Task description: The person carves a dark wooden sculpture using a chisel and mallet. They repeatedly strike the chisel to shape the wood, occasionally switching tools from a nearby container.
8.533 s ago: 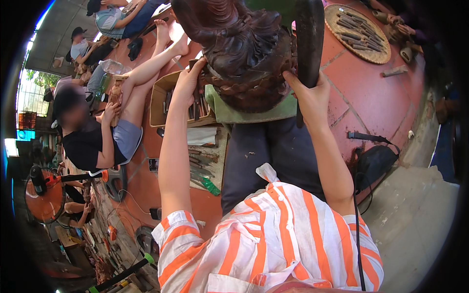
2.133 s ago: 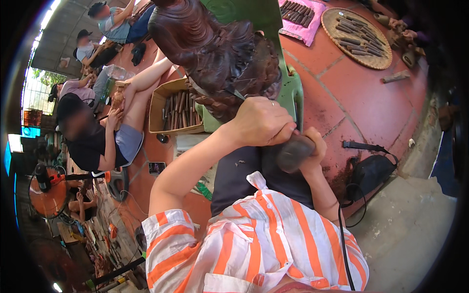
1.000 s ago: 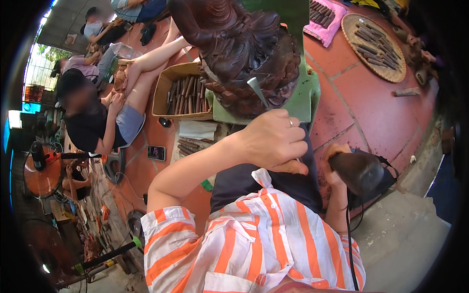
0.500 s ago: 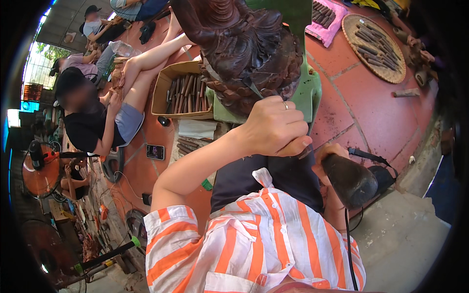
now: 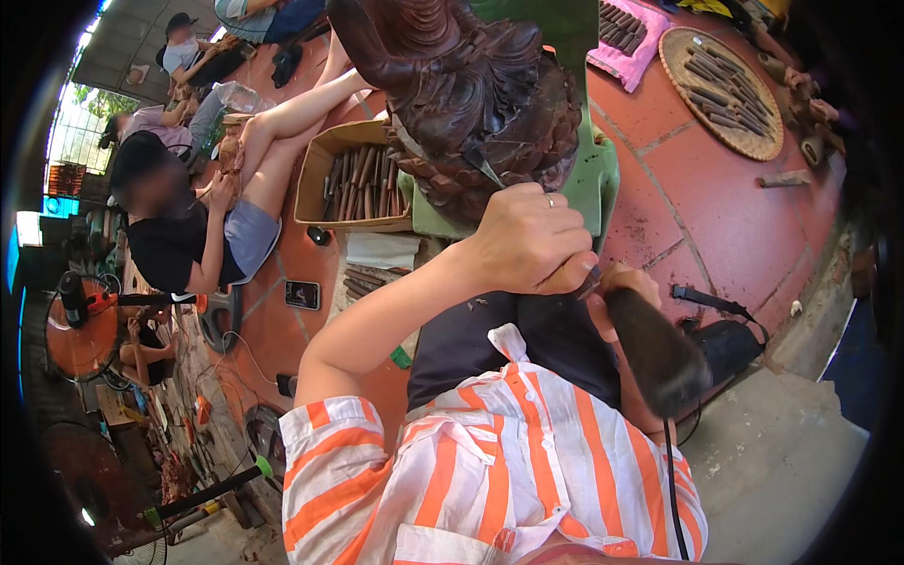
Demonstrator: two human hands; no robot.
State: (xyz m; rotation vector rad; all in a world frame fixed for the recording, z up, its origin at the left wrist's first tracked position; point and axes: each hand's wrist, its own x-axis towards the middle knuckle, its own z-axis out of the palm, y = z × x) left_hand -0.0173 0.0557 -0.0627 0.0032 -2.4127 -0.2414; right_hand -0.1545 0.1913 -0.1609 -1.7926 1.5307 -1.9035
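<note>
A dark brown carved wooden statue (image 5: 476, 113) with a petalled base stands in front of me against a green support (image 5: 608, 179). My left hand (image 5: 532, 235), with a ring on one finger, is closed around a carving chisel (image 5: 487, 170). The chisel's blade points up and left at the petals of the base, and the end of its handle sticks out beside my thumb. Just right of that end, my right hand (image 5: 629, 282) grips a dark wooden mallet (image 5: 659, 363). The mallet's thick head is blurred and points down and right.
Left of the statue is a cardboard box (image 5: 353, 226) of chisels. A phone (image 5: 302, 295) lies on the tiles. At right are a round woven tray (image 5: 767, 141) of tools, a pink cushion (image 5: 612, 64) and a black bag (image 5: 725, 353). Another person (image 5: 179, 226) sits at left.
The mallet has swung slightly, its head now lower and its handle end nearer the chisel. My left hand and the chisel stay nearly in place.
</note>
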